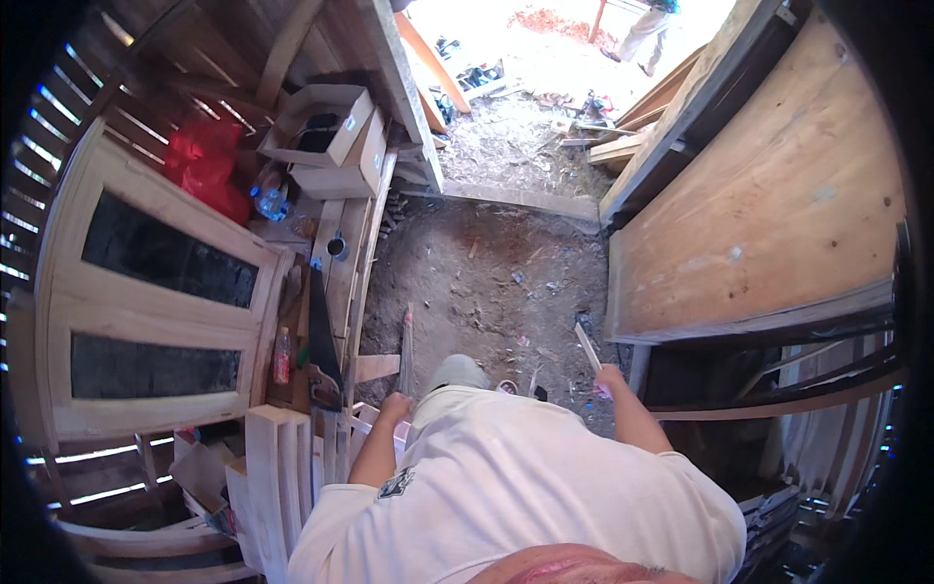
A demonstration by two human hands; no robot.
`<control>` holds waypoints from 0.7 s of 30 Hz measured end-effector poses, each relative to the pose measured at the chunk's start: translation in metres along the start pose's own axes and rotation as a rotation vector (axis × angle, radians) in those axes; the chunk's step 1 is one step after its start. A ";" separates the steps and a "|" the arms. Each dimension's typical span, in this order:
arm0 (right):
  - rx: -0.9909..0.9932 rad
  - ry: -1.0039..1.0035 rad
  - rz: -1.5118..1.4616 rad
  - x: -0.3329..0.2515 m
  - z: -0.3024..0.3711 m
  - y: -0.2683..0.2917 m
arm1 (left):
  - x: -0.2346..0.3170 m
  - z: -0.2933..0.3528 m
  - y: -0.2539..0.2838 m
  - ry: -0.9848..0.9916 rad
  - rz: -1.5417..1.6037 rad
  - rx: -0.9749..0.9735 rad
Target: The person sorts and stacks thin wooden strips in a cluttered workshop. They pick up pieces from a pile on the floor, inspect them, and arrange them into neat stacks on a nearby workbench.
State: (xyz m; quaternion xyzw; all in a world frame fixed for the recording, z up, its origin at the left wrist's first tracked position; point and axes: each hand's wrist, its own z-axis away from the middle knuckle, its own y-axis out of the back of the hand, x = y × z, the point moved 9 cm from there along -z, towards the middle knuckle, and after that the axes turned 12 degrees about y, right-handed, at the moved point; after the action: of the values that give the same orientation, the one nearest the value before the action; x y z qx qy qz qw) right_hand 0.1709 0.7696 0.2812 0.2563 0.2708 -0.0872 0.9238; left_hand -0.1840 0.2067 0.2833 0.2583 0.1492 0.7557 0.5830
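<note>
My right hand (609, 381) is closed around the lower end of a short, flat wooden piece (588, 347), which points forward and slightly left over the dirt floor. On the other side, my left hand (395, 408) is closed at the near end of a thin wooden strip (408, 341) that points straight ahead. Its fingers are small and partly hidden. Just left of that strip, a short board (377, 368) sticks out from the workbench (336, 216). A handsaw (322, 316) with a dark blade lies along the bench, its wooden handle toward me.
On the bench stand a mug (338, 247), a cardboard box (336, 175), water bottles (269, 201), a red plastic bag (204, 165) and a red-tinted bottle (282, 356). A panelled wooden door (165, 302) leans left; a large plywood panel (769, 195) stands right. Beyond the doorway sill (516, 198), a person (645, 37) walks.
</note>
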 end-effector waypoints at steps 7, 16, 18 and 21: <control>0.165 -0.396 -0.227 0.012 -0.027 0.020 | 0.061 -0.113 -0.002 -0.224 -0.632 -0.336; 0.657 -0.100 -0.313 -0.117 -0.069 0.079 | 0.405 -0.226 0.185 -0.608 -0.796 0.136; 0.576 -0.188 -0.113 -0.126 -0.079 0.082 | 0.488 -0.214 0.232 -0.468 -0.280 0.129; 0.453 -0.224 0.081 -0.163 -0.111 0.095 | 0.579 -0.201 0.260 -0.501 -0.139 0.125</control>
State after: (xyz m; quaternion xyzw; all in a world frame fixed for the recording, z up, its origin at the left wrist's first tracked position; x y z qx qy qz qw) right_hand 0.0120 0.9123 0.3300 0.4561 0.1299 -0.1364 0.8698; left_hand -0.6145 0.7049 0.3800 0.4620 0.0639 0.6155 0.6354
